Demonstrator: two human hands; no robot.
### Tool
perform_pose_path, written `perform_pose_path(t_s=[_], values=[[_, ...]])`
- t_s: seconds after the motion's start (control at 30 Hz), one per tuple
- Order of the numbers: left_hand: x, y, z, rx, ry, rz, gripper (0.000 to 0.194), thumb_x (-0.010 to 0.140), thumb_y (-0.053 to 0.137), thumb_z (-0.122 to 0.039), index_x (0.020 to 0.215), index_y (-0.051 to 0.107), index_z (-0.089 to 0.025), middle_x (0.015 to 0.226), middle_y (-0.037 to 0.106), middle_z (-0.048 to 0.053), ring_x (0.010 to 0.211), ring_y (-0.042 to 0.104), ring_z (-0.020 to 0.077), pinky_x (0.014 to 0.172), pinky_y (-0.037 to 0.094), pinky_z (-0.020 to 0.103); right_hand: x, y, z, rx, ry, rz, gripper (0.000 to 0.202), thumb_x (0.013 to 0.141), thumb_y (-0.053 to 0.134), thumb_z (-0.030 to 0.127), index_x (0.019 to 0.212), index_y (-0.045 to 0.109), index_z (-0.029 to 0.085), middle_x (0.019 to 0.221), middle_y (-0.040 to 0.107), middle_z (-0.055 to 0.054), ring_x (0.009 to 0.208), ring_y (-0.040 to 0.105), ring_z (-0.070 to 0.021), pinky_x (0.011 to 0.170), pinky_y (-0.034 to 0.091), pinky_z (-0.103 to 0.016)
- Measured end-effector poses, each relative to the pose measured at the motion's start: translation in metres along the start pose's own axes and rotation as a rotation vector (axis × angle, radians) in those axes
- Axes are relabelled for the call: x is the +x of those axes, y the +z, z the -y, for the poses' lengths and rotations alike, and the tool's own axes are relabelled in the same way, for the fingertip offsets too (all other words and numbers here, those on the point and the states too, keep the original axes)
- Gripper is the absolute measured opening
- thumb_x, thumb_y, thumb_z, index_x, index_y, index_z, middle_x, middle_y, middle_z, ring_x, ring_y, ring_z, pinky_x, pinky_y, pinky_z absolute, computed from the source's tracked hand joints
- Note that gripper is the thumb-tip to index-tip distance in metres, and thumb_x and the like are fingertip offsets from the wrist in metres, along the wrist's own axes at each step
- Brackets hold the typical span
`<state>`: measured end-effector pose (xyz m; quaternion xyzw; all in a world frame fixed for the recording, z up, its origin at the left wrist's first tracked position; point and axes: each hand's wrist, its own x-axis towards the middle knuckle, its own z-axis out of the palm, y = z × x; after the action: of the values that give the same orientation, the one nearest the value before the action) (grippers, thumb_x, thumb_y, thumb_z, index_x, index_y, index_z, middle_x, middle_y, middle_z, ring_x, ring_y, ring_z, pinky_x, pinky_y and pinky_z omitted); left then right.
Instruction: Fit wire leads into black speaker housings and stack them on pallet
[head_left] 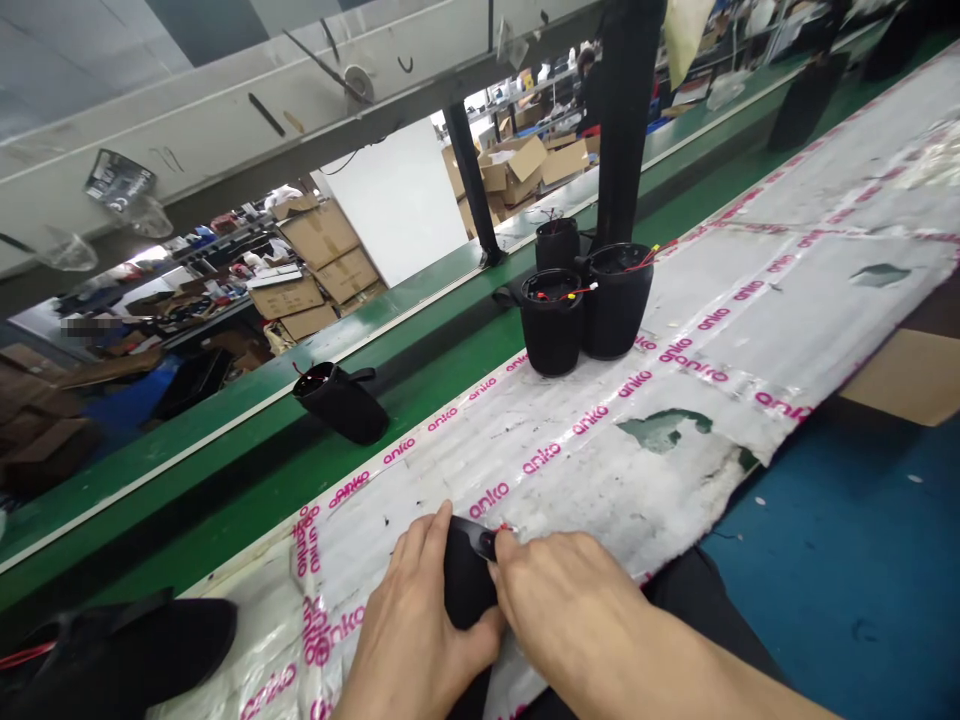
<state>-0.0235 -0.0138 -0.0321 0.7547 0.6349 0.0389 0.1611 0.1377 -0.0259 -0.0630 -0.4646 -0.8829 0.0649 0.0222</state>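
Note:
My left hand [421, 610] is wrapped around a black fabric-covered speaker housing [466, 582] at the near edge of the bench. At its rim, my right hand [559, 590] has its fingers closed; a small dark part and a bit of red show by the fingertips. Whether the right fingers pinch the rim, a wire or a small part is hidden. Beyond the hands, two black housings [553, 325] with red wires stand upright on the bench covering, and another housing [556, 243] stands behind them.
White wrapping printed with pink lettering [540, 458] covers the bench and is torn in places. A tilted black housing [341, 402] rests on the green conveyor [247, 440]. Another dark housing [157, 650] lies at the near left. A black post [628, 130] and cardboard boxes [319, 240] are farther back.

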Motion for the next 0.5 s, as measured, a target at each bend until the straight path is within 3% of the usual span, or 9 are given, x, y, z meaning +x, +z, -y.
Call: perform_pose_path(t_s=[0.17, 0.37, 0.43, 0.5], values=[[-0.002, -0.004, -0.005, 0.043, -0.068, 0.102, 0.082, 0.079, 0.053, -0.042, 0.153, 0.027, -0.017, 0.157, 0.036, 0.012, 0.135, 0.05, 0.0331, 0.106, 0.046, 0.048, -0.001, 0.002, -0.004, -0.019, -0.032, -0.037, 0.035, 0.069, 0.072, 0.023, 0.102, 0.066, 0.013, 0.09, 0.067, -0.012, 0.069, 0.066, -0.0249, 0.062, 0.053, -0.035], [0.004, -0.009, -0.005, 0.006, -0.077, 0.173, 0.088, 0.075, 0.057, -0.038, 0.152, 0.023, -0.015, 0.15, 0.048, 0.017, 0.125, 0.059, 0.0365, 0.099, 0.049, 0.047, 0.014, -0.034, -0.009, 0.079, -0.073, 0.189, 0.053, 0.046, 0.086, 0.014, 0.097, 0.071, 0.016, 0.094, 0.067, -0.01, 0.071, 0.067, -0.0254, 0.062, 0.052, -0.033], [0.005, -0.01, -0.003, -0.031, -0.07, 0.164, 0.087, 0.075, 0.058, -0.038, 0.151, 0.024, -0.016, 0.148, 0.05, 0.017, 0.124, 0.06, 0.0356, 0.097, 0.05, 0.045, 0.018, -0.038, -0.011, 0.096, -0.078, 0.201, 0.054, 0.048, 0.088, 0.014, 0.1, 0.071, 0.015, 0.095, 0.068, -0.01, 0.071, 0.068, -0.0265, 0.06, 0.051, -0.033], [0.005, -0.01, 0.0, -0.064, -0.061, 0.152, 0.088, 0.074, 0.061, -0.04, 0.151, 0.024, -0.017, 0.146, 0.052, 0.016, 0.123, 0.06, 0.034, 0.097, 0.05, 0.044, 0.018, -0.035, -0.011, 0.137, -0.079, 0.156, 0.041, 0.061, 0.084, 0.017, 0.099, 0.07, 0.016, 0.094, 0.069, -0.01, 0.072, 0.068, -0.027, 0.06, 0.05, -0.034]])
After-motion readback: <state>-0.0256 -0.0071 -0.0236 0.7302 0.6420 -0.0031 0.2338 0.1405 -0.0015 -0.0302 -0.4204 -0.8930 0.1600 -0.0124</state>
